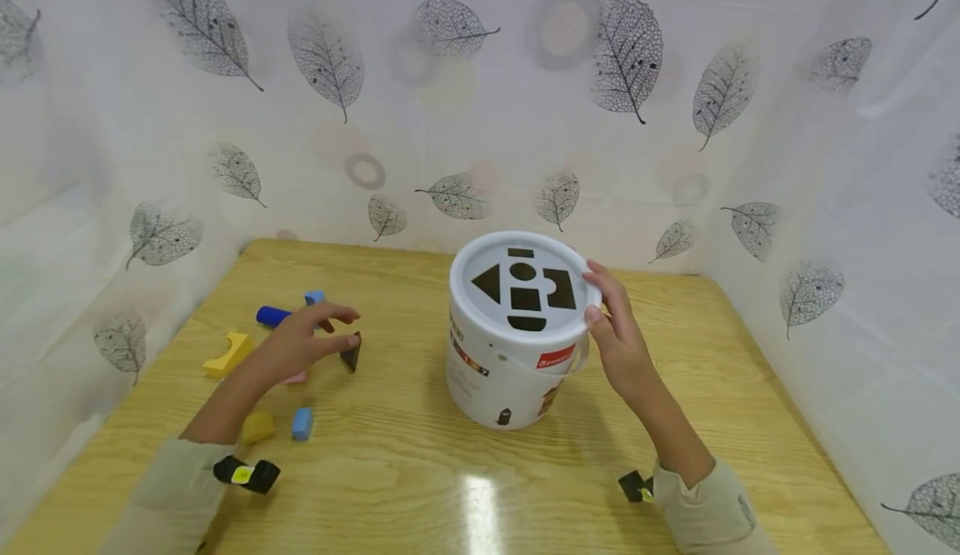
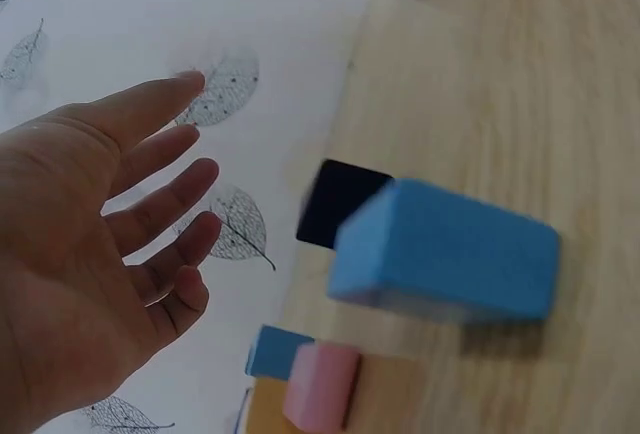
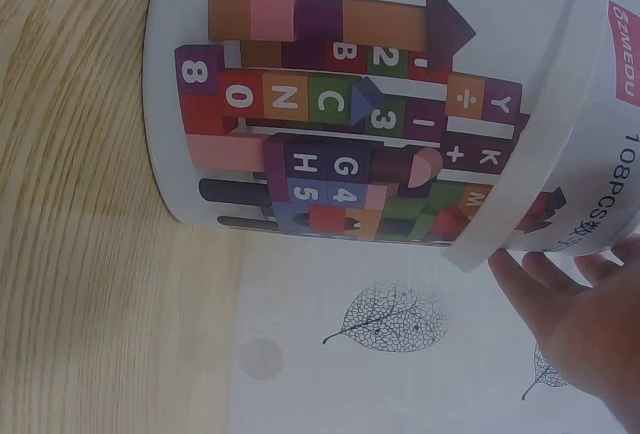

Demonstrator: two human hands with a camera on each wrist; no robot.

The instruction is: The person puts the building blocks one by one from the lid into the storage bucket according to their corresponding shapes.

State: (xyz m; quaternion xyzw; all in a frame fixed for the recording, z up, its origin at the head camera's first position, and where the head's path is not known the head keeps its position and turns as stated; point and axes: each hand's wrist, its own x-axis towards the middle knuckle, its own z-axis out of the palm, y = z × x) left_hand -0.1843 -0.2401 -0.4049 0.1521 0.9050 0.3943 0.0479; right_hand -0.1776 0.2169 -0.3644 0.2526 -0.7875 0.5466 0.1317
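A white bucket [image 1: 495, 372] with a shape-sorter lid [image 1: 480, 309] stands at the middle of the wooden table [image 1: 420, 488]. My right hand [image 1: 594, 292] rests against the lid's right rim, its fingers [image 3: 565, 289] fairly straight along the bucket [image 3: 380, 14]. My left hand [image 1: 348, 330] hovers open over loose blocks to the left, fingers spread [image 2: 195, 174] and holding nothing. A dark triangular block [image 1: 351, 353] lies just under its fingertips. The left wrist view shows a blue block [image 2: 445, 249], a dark block [image 2: 335, 202] and a pink block [image 2: 322, 386] beside the hand.
Around the left hand lie a blue cylinder [image 1: 270, 315], a light blue block [image 1: 315, 297], a yellow arch [image 1: 228, 353], a yellow block [image 1: 257, 427] and a blue block [image 1: 302, 423]. Leaf-patterned walls [image 1: 480, 122] close in the table on three sides.
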